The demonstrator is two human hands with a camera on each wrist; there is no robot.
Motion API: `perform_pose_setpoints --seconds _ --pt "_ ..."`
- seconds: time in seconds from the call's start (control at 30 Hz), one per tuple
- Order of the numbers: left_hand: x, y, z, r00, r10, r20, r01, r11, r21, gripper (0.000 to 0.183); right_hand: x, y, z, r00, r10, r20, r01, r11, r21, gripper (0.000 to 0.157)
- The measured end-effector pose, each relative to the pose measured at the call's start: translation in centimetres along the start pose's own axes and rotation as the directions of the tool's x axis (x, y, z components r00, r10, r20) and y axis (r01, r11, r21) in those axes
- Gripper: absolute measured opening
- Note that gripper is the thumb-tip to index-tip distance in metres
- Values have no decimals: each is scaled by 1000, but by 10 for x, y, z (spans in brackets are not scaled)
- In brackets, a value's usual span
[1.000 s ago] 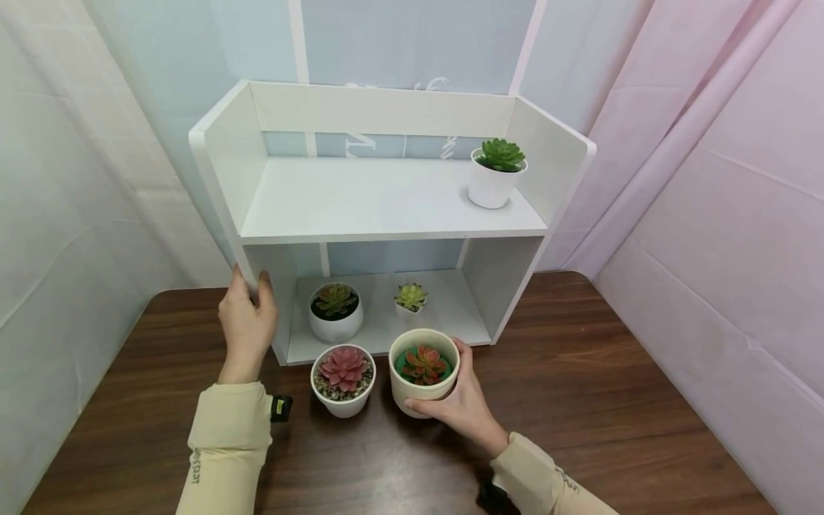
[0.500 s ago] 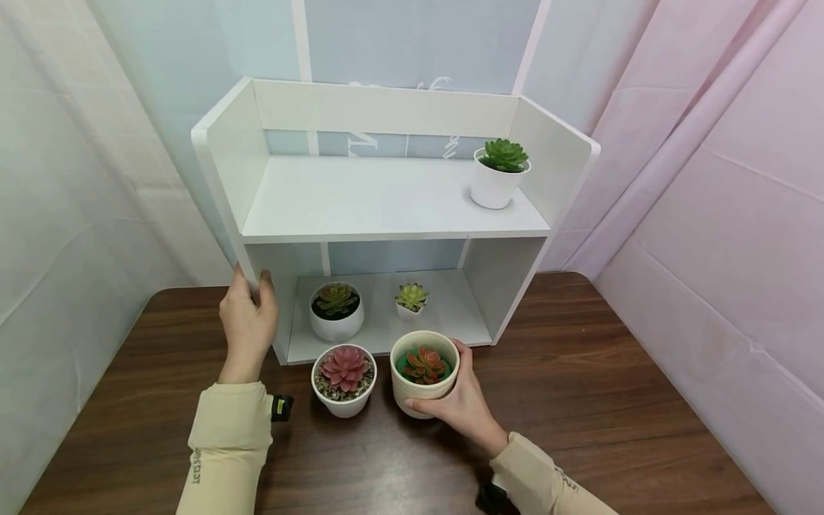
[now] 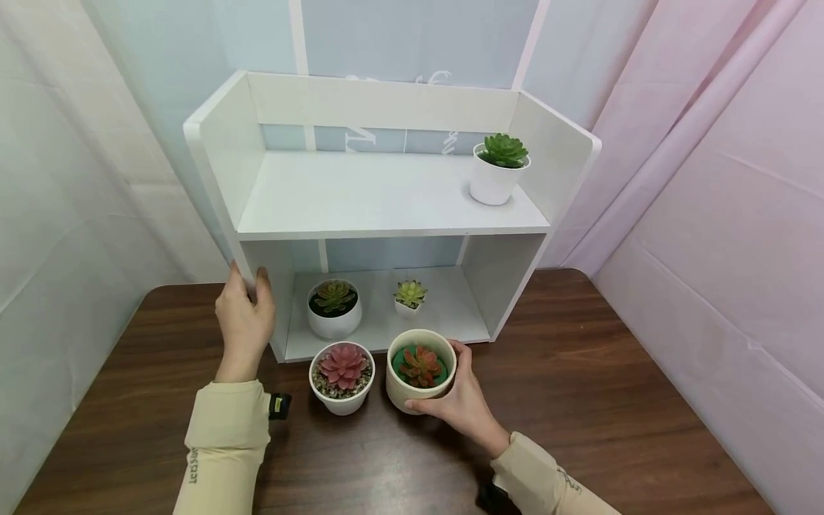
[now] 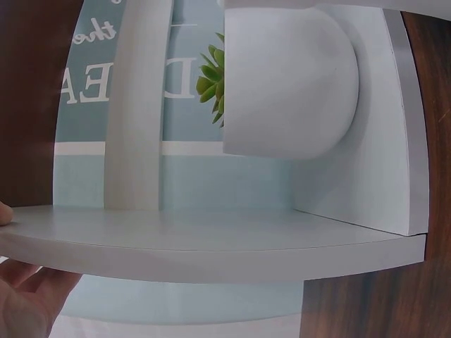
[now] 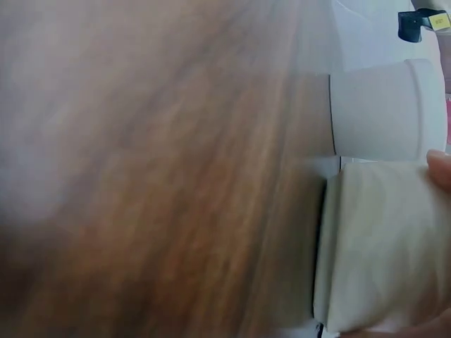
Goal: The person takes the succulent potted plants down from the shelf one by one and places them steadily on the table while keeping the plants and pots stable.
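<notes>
My left hand (image 3: 244, 322) grips the left side panel (image 3: 259, 256) of a white two-tier shelf, thumb on the inner face and fingers outside. In the left wrist view that hand (image 4: 32, 299) shows only in part, at the lower left. My right hand (image 3: 465, 400) holds a cream pot (image 3: 412, 398) with a red-green succulent (image 3: 421, 366), its thumb on the near side. The fingers behind the pot are partly hidden. Just left of it stands a white pot (image 3: 342, 404) with a pink succulent (image 3: 343, 365) in gravel. Both pots are in front of the lower shelf.
On the lower shelf (image 3: 450, 307) stand a round white pot (image 3: 335, 325) with a dark green succulent and a small white pot (image 3: 407, 310). A green succulent in a white pot (image 3: 494, 182) sits at the upper shelf's right. Curtains (image 3: 727, 236) flank the brown table (image 3: 599, 415).
The head view has shifted slightly. Both hands keep their hold, and the pots stay nearly where they were.
</notes>
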State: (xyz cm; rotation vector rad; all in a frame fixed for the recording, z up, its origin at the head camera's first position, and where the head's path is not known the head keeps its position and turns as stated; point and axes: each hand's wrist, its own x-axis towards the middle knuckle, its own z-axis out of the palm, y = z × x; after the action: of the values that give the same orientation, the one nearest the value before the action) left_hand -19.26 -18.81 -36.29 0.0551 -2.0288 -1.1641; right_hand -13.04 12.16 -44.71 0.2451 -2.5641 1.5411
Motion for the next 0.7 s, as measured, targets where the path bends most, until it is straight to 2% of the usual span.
perform_pose_setpoints --seconds 0.1,0.3,0.7 --pt "1 0 -1 1000 0 0 0 1000 2 32 0 -3 -1 1000 22 12 -22 1000 4 104" --pt "1 2 -1 1000 -13 10 13 1000 6 33 0 -7 -2 997 54 58 -59 996 74 101" --pt "1 3 -1 1000 -18 14 18 1000 9 33 -1 -10 -9 994 54 99 -66 990 123 99"
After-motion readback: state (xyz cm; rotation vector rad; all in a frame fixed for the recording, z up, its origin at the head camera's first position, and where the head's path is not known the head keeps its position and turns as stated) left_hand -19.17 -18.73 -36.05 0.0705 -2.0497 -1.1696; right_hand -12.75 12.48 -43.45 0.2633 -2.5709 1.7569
